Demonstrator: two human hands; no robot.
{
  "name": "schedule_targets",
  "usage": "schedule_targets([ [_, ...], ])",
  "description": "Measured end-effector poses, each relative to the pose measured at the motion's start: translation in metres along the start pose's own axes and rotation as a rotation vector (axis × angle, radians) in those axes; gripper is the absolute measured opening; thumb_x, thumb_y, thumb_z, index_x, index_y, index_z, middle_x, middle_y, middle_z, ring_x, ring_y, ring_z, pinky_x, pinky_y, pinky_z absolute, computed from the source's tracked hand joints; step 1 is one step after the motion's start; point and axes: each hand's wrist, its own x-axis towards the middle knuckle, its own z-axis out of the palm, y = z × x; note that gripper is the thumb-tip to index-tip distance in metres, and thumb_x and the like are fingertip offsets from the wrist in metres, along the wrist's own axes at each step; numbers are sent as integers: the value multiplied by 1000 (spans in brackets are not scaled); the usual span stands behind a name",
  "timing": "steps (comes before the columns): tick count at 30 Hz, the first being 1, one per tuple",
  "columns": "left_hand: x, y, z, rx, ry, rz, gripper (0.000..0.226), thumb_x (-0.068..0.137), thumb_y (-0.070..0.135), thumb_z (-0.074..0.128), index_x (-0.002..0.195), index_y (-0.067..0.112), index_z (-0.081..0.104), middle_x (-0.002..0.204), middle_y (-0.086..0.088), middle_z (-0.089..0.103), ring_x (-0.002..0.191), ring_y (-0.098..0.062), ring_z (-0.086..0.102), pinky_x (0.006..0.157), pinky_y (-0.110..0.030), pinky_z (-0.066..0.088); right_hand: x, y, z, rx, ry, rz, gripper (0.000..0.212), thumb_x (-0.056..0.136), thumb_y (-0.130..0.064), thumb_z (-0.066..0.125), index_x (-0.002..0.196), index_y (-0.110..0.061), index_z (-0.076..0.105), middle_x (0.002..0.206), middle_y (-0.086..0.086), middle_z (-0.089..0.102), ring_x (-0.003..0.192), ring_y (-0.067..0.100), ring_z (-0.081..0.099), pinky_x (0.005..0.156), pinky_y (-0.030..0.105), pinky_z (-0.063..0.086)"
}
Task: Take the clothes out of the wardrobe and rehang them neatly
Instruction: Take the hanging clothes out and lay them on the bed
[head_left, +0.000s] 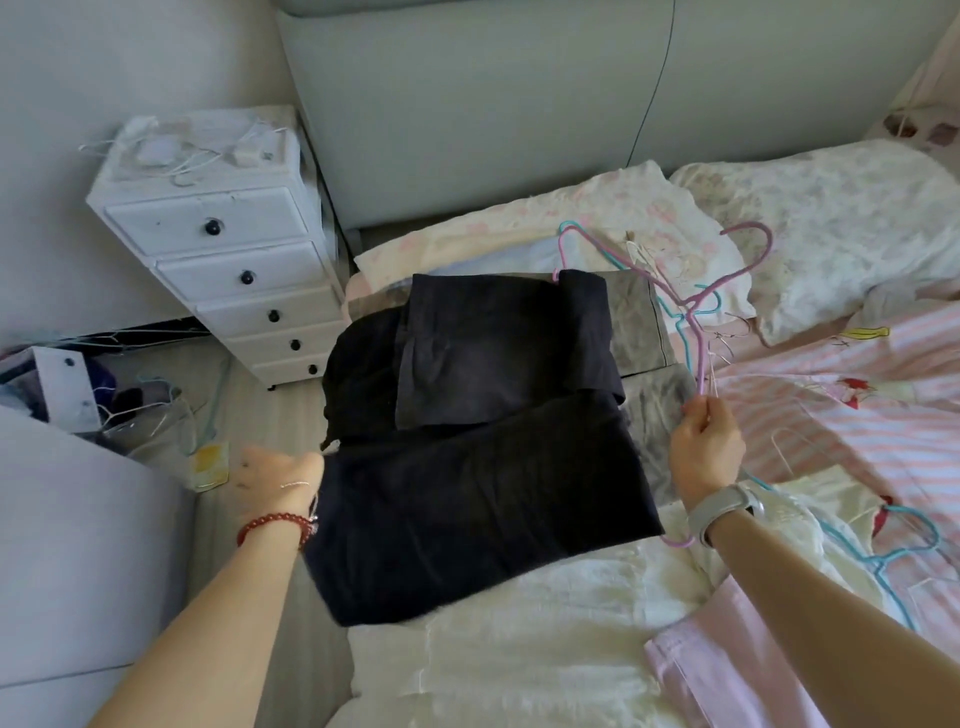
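A dark navy garment lies spread over the near left part of the bed, with another dark folded piece on top of it. My left hand holds the garment's left edge at the bedside. My right hand pinches the lower end of a pink wire hanger, lifted above the bed to the right of the dark clothes. A teal hanger lies tangled under it. A grey garment shows beneath the dark ones.
A white chest of drawers stands left of the bed, hangers on top. More hangers and clutter lie on the floor at left. Another teal hanger rests on the pink striped bedding. Pillows sit at the headboard.
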Motion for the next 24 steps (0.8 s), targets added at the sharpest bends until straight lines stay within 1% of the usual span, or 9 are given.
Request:
schedule_targets([
  [3,-7,26,34,-103,-232,197,72,87,24,57,146,10,19,149,-15,27,134,-35,30,108,-48,28,-1,5,5,5,14,-37,28,98,-16,35,99,2,57,92,21,61,80,35,51,67,30,28],
  [6,-14,55,71,-231,-460,213,72,92,39,50,148,11,14,152,-12,23,138,-32,23,112,-45,22,-2,12,8,-1,36,-77,25,98,-16,35,87,-3,53,76,13,53,68,26,42,63,30,25],
  [8,-13,66,88,-251,-477,142,75,89,49,52,145,8,23,147,-13,32,135,-35,28,110,-45,25,-1,18,9,-2,51,-88,25,98,-16,36,88,-1,54,69,6,50,66,25,41,61,29,24],
  [11,-19,74,96,-332,-493,54,67,86,49,56,133,3,41,130,-17,51,118,-36,51,101,-45,40,2,22,11,5,44,-78,27,98,-16,36,90,0,56,60,-4,44,64,24,42,60,28,22],
  [13,-27,82,92,-399,-407,136,57,93,40,50,133,1,42,130,-19,52,115,-36,54,101,-45,41,4,23,11,12,45,-69,27,98,-16,36,92,1,57,65,2,50,66,25,43,59,27,21],
  [15,-30,92,76,-518,-163,220,54,97,32,42,138,-2,34,140,-21,41,127,-36,42,107,-40,31,9,23,12,34,68,-60,28,97,-16,37,96,1,59,79,15,60,73,30,49,64,30,28],
  [17,-27,96,48,-650,113,192,50,100,28,37,139,-2,30,144,-20,36,132,-32,35,106,-32,25,14,22,10,53,86,-53,29,97,-16,36,96,2,59,87,20,62,80,34,54,70,34,35],
  [19,-12,80,25,-609,256,72,51,101,30,33,140,-2,28,143,-21,37,130,-34,38,103,-35,28,17,17,10,58,84,-63,30,98,-15,36,94,4,58,82,17,58,76,28,49,69,30,30],
  [24,6,29,31,-117,2,-92,77,90,46,50,143,0,18,145,-24,26,130,-41,31,104,-52,28,24,8,21,20,40,-89,28,98,-19,35,86,-2,53,81,17,53,74,29,45,67,32,29],
])
